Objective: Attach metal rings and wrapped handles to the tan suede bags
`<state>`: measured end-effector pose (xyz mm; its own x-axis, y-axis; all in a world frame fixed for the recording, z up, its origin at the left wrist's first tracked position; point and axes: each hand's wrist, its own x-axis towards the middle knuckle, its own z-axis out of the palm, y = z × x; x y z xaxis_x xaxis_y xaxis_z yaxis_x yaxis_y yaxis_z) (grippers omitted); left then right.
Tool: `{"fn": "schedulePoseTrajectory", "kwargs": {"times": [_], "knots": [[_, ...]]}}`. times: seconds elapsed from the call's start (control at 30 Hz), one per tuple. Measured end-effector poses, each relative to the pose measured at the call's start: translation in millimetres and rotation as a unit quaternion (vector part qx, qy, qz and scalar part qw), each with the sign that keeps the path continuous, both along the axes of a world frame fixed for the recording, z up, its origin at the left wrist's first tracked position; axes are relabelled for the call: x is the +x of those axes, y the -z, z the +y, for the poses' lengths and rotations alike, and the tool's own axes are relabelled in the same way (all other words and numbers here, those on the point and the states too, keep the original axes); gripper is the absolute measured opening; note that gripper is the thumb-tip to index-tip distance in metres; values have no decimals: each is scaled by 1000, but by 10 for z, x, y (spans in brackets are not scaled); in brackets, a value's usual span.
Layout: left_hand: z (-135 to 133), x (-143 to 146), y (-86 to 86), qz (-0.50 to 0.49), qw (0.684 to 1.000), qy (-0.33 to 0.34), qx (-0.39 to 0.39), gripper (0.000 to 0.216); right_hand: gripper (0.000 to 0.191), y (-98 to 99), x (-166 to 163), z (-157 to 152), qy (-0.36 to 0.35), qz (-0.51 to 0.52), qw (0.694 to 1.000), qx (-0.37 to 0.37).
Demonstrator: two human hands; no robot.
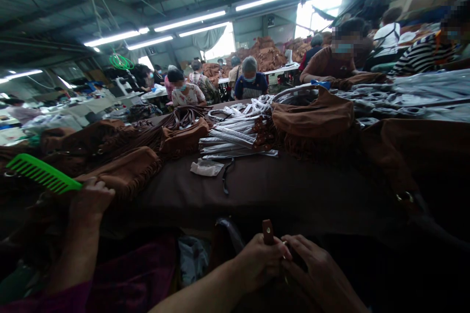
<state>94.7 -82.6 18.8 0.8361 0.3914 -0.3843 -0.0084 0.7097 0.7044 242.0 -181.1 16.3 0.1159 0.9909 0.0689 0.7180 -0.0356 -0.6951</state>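
Workshop hall, metal roof, rows of tube lights; seated workers at far tables. Counter, covered in dark brown cloth. Landmark: brown strap end, upright at the counter's near edge. Left hand is clenched around the strap end's base. Right hand has curled fingers touching the strap end from the right; whether it grips cannot be told. Beyond the strap end: white scrap, bundle of wrapped straps, fringed brown bag. Far left of the strap end: a co-worker's hand grasping a green comb.
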Motion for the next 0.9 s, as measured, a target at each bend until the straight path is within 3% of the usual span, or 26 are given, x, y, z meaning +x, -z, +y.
{"fn": "schedulePoseTrajectory", "kwargs": {"times": [0.33,0.47,0.7,0.9], "knots": [[91,-55,-78,3,998,52,-45,28,32,85,-22,-24,-14,-86,991,103],[109,-47,-74,38,996,52,-63,29,38,93,-27,-3,-7,-115,988,101],[64,-58,-19,12,993,47,-106,35,32,99,-7,26,-21,-149,982,115],[103,-47,-59,0,993,65,-101,23,33,111,-1,2,-23,-119,986,110]]}}
